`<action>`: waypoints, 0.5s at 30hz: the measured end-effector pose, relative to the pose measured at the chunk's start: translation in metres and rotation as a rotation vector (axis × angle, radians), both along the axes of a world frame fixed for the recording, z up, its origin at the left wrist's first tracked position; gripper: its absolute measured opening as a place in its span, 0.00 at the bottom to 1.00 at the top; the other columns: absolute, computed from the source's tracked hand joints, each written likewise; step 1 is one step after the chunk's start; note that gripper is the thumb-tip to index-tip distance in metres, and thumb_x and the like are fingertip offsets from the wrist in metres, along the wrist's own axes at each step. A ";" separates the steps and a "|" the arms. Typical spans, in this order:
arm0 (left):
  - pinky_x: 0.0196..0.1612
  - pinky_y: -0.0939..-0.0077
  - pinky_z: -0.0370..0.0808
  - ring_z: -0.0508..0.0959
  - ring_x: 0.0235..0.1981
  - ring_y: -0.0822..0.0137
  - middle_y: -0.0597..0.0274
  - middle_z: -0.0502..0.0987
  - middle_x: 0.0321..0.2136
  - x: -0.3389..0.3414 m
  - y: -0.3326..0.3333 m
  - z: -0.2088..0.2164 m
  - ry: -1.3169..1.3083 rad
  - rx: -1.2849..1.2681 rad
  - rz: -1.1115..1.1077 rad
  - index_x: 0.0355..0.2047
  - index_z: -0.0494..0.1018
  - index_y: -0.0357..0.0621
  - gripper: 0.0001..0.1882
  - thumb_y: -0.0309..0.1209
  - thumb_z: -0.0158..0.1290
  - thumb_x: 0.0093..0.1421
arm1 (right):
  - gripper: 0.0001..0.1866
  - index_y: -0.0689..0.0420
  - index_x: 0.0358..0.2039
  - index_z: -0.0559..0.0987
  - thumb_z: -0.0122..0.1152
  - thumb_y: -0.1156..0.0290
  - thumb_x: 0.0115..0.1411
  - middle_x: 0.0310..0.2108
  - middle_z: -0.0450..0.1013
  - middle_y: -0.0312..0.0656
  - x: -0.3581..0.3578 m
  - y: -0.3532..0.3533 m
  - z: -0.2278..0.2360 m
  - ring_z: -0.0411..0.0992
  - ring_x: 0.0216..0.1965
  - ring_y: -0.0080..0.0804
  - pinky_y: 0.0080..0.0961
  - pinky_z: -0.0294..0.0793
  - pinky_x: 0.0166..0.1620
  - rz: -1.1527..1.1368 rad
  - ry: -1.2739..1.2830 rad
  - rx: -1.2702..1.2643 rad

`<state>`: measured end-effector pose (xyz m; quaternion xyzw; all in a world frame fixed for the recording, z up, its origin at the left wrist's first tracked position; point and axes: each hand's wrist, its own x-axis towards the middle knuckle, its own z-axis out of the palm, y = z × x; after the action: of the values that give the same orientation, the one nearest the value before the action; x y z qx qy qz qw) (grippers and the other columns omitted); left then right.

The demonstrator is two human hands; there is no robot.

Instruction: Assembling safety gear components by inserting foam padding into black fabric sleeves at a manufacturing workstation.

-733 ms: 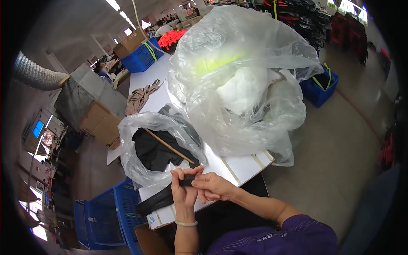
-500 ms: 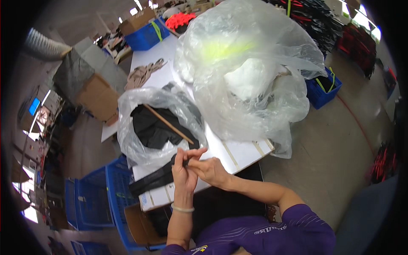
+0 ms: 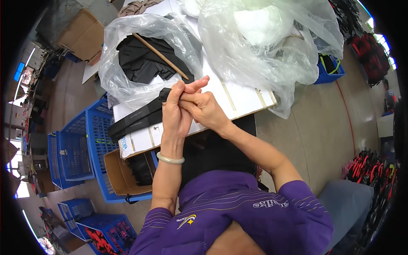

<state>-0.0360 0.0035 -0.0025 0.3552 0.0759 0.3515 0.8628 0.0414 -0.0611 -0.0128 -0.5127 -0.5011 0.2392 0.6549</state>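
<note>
My left hand is closed around a black fabric piece, whose folded end shows beside the thumb. My right hand presses against the left palm with its fingers pinched; what lies between them is hidden. Both hands meet above the front edge of a white-topped table. Flat black fabric strips lie to the left of my hands. Just beyond is an opened clear plastic bag full of black fabric pieces, with a thin wooden stick resting across it.
A large clear bag with white contents covers the table's right side. Blue crates and a cardboard box stand at the left below the table edge. Another blue crate is at the far right, with red-and-black goods nearer me.
The view has tipped downward, so the table and bags sit higher and more of my shirt shows. My hands stay joined at the black fabric piece, with only small finger shifts.
</note>
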 end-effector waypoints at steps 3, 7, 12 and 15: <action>0.59 0.60 0.62 0.72 0.51 0.53 0.42 0.77 0.40 -0.007 -0.001 0.008 -0.018 -0.181 0.021 0.29 0.74 0.39 0.19 0.43 0.45 0.64 | 0.07 0.60 0.33 0.82 0.57 0.72 0.58 0.15 0.70 0.35 0.000 -0.004 0.005 0.64 0.14 0.16 0.15 0.61 0.17 0.051 0.043 -0.111; 0.57 0.53 0.64 0.72 0.49 0.53 0.50 0.78 0.34 -0.011 0.005 -0.006 -0.080 -0.337 0.119 0.20 0.71 0.43 0.20 0.45 0.49 0.62 | 0.06 0.61 0.28 0.82 0.60 0.72 0.55 0.13 0.67 0.32 0.002 -0.008 -0.003 0.62 0.15 0.14 0.14 0.60 0.19 0.120 0.230 -0.215; 0.53 0.60 0.68 0.75 0.40 0.54 0.51 0.75 0.25 -0.012 0.006 -0.008 -0.083 -0.536 0.165 0.17 0.65 0.45 0.20 0.43 0.50 0.62 | 0.02 0.62 0.27 0.80 0.63 0.78 0.50 0.17 0.71 0.33 -0.016 -0.012 0.005 0.63 0.17 0.14 0.15 0.63 0.21 -0.292 0.221 -0.021; 0.51 0.60 0.70 0.75 0.38 0.56 0.55 0.74 0.24 -0.012 0.003 -0.006 -0.015 -0.584 0.160 0.17 0.65 0.46 0.20 0.42 0.51 0.61 | 0.07 0.59 0.30 0.81 0.62 0.81 0.48 0.17 0.73 0.38 -0.011 -0.007 -0.019 0.70 0.18 0.24 0.21 0.68 0.22 -0.350 -0.212 0.181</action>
<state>-0.0485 0.0069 -0.0082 0.0827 0.1953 0.3842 0.8985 0.0302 -0.0677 -0.0318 -0.5530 -0.4900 0.0208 0.6735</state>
